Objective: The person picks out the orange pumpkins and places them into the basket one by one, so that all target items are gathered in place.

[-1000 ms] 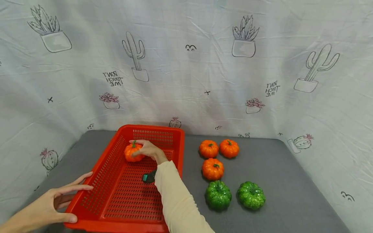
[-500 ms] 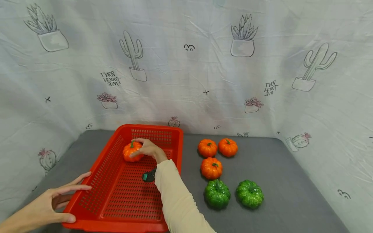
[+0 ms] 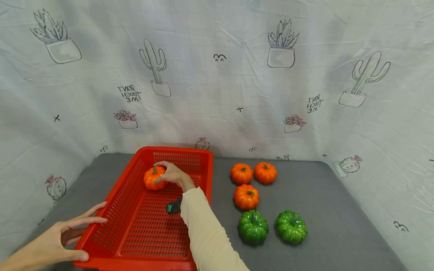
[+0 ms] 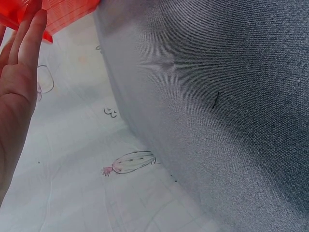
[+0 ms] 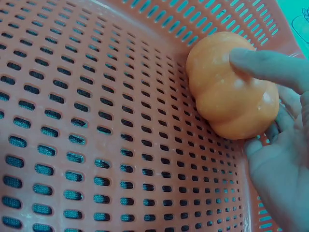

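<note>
Inside the red plastic basket point(image 3: 145, 235), near its far left corner, is an orange pumpkin point(image 3: 150, 181). My right hand point(image 3: 174, 175) grips this pumpkin from the right, thumb on the near side and fingers over the top and back. The right wrist view shows the pumpkin point(image 5: 227, 96) close to the perforated basket floor; whether it touches the floor is hard to tell. My left hand point(image 3: 55, 239) holds the basket's near left rim, its thumb at the corner and fingers over the side. In the left wrist view, the left hand point(image 4: 21, 72) lies along the red wall.
Right of the basket on the grey table point(image 3: 325, 210) are three orange pumpkins, one at the near end point(image 3: 246, 197), and two green pumpkins, the left one point(image 3: 253, 227) and the right one point(image 3: 291, 227). A white printed curtain point(image 3: 217, 82) surrounds the table.
Both hands, the basket and the pumpkin keep their places. Only the head view has shifted slightly.
</note>
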A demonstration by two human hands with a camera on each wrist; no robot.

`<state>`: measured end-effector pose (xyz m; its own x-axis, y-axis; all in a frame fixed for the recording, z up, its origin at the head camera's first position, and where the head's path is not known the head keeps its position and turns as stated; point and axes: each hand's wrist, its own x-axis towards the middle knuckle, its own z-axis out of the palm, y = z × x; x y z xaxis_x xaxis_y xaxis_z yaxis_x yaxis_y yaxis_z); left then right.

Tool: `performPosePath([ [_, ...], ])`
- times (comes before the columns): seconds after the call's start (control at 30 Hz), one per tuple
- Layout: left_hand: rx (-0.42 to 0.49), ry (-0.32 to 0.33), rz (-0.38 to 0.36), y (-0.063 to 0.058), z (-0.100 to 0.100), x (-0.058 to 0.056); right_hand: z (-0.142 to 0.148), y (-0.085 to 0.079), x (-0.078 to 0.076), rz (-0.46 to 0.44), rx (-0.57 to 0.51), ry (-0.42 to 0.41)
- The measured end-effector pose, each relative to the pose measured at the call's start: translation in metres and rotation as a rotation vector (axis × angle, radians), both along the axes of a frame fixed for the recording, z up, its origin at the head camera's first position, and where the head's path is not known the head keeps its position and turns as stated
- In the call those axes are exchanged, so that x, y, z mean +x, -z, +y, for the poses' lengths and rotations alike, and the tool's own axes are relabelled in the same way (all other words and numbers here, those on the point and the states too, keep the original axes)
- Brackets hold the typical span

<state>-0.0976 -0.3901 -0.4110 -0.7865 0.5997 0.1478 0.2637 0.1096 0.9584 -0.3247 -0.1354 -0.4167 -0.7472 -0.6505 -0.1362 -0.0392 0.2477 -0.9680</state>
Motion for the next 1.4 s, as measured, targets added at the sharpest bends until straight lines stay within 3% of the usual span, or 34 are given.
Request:
performPosePath([
  [0.8, -0.161, -0.140, 0.159, 0.0001, -0.0012, 0.0047, 0.0023, -0.0043, 0.0000, 0.012, -0.025, -0.002],
  [1.03, -0.124, -0.120, 0.127, 0.0007, -0.0015, 0.0082, 0.0000, -0.0023, 0.0005, 0.028, -0.014, 0.020],
  [1.27, -0.154, -0.133, 0.177, 0.0000, 0.0019, 0.0068, 0.0034, -0.0037, 0.0015, 0.056, -0.001, 0.015],
  [1.4, -0.142, -0.122, 0.167, 0.0001, 0.0034, 0.0055, 0.0061, -0.0063, 0.0027, 0.087, 0.018, 0.007],
])
